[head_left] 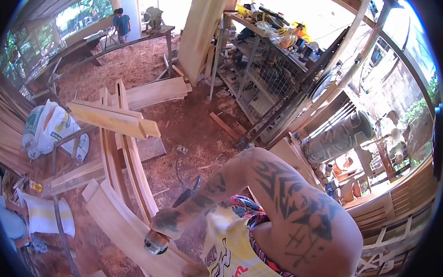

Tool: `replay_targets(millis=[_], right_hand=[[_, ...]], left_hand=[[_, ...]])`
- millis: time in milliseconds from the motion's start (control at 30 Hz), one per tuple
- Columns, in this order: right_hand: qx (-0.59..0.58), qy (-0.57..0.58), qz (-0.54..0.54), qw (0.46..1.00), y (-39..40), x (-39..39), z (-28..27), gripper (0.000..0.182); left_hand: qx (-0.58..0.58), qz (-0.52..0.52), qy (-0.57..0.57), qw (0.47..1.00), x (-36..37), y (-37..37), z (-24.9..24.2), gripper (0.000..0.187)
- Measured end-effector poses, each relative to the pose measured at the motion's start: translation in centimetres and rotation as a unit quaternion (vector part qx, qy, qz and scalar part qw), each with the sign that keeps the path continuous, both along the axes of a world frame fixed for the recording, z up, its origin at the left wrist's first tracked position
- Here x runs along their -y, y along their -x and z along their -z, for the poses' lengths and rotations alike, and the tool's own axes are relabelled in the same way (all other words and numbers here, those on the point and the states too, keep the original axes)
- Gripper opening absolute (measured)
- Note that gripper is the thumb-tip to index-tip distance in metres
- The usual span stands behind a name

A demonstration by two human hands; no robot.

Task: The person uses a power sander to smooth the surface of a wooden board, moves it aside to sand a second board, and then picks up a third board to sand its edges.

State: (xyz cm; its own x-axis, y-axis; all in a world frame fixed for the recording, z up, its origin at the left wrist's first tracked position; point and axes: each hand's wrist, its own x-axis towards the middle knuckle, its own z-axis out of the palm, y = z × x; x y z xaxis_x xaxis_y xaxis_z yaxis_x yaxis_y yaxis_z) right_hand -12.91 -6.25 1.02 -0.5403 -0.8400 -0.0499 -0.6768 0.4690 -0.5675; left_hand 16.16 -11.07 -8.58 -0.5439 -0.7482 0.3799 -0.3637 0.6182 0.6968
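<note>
My right hand (167, 221) is wrapped round a power tool that looks like an angle grinder. Its silver head (156, 243) sits over a long, pale, curved board (123, 232). A dark part of the tool (188, 192) and a cord show behind my forearm. Low in the picture, my left hand (195, 272) is on or beside the near end of that board, partly cut off by my yellow shirt, and its fingers are not clear. Two long beams (132, 164) run away from the board, with shorter planks (112, 119) lying across their far end.
White sacks (56, 128) stand at the left, beside a metal frame (58, 206). A person's arm (8, 224) shows at the left edge. Cluttered shelving (263, 66) stands ahead, with a tall board (200, 35) leaning beside it. People (122, 25) stand far back. Sawdust covers the floor.
</note>
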Motion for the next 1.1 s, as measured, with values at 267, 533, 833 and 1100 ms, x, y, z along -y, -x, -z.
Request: replay_targets(millis=[267, 533, 833, 1100], right_hand=[[-0.006, 0.061, -0.008, 0.998, 8.0, -1.2, 1.0, 0.026], [-0.025, -0.122, 0.108, 0.986, 14.7, 4.1, -4.9, 0.042], [-0.060, -0.126, 0.019, 0.990, 6.6, 0.4, -2.9, 0.054], [0.033, -0.083, -0.003, 0.996, -8.5, -3.3, -2.8, 0.044]], left_hand=[[-0.064, -0.126, -0.115, 0.983, 0.2, -5.8, 5.7, 0.027], [0.056, -0.139, 0.026, 0.988, 0.0, -6.7, -1.1, 0.029], [0.077, -0.142, 0.027, 0.987, -0.1, -6.8, -1.4, 0.030], [0.075, -0.124, 0.023, 0.989, -0.1, -7.0, -1.3, 0.020]])
